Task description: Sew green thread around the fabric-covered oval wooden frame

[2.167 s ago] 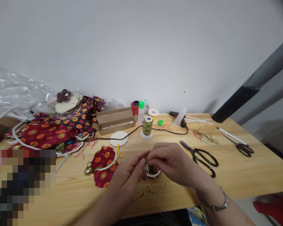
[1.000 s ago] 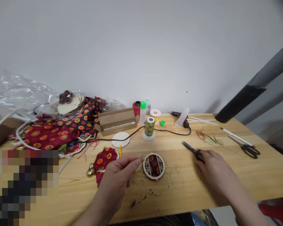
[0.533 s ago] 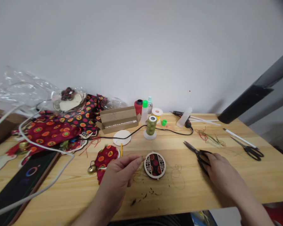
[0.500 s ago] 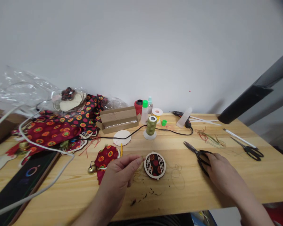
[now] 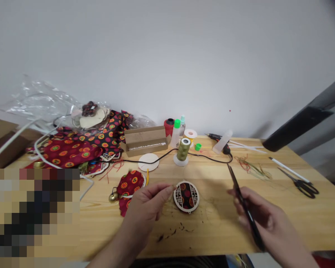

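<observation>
Our right hand (image 5: 264,213) grips the scissors (image 5: 249,217); our left hand (image 5: 145,203) pinches, perhaps on something fine, beside the round ornament (image 5: 186,197) near our edge of the surface (image 5: 217,240). We seem set for cutting; that calls for sparing the ornament.

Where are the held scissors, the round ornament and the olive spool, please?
Held scissors (image 5: 249,216): head view, on the black handle.
Round ornament (image 5: 187,197): head view, on its patterned middle.
Olive spool (image 5: 182,152): head view, on the wound thread.
</observation>
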A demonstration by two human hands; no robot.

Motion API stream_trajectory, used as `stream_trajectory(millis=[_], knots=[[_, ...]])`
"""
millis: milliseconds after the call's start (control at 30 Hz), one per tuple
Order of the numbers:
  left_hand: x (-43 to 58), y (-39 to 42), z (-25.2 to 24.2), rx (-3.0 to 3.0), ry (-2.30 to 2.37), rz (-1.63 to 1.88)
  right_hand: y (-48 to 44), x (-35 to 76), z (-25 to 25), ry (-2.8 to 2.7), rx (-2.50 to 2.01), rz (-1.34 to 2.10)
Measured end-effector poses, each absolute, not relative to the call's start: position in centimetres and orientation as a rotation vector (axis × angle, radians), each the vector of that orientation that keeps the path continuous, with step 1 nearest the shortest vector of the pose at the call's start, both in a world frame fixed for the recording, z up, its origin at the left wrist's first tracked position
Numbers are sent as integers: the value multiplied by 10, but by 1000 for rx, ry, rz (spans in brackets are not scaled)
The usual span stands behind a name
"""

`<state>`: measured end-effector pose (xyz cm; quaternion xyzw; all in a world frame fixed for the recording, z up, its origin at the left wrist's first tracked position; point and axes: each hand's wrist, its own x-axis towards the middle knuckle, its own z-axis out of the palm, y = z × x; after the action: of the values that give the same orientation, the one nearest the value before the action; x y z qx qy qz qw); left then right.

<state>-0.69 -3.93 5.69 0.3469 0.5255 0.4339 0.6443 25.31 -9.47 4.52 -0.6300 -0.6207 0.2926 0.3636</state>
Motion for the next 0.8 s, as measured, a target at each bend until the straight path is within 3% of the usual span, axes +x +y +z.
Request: stream_trajectory(millis=[267, 600, 800], knots=[[-11, -41, 53, 818, 1187, 986, -106, 184, 51, -1851, -1352, 1096], [-12, -43, 53, 798, 1180, 1028, -98, 177, 66, -1947, -1562, 1181], [-10, -45, 58, 899, 1249, 984, -98, 171, 63, -1913, -1628, 1010]])
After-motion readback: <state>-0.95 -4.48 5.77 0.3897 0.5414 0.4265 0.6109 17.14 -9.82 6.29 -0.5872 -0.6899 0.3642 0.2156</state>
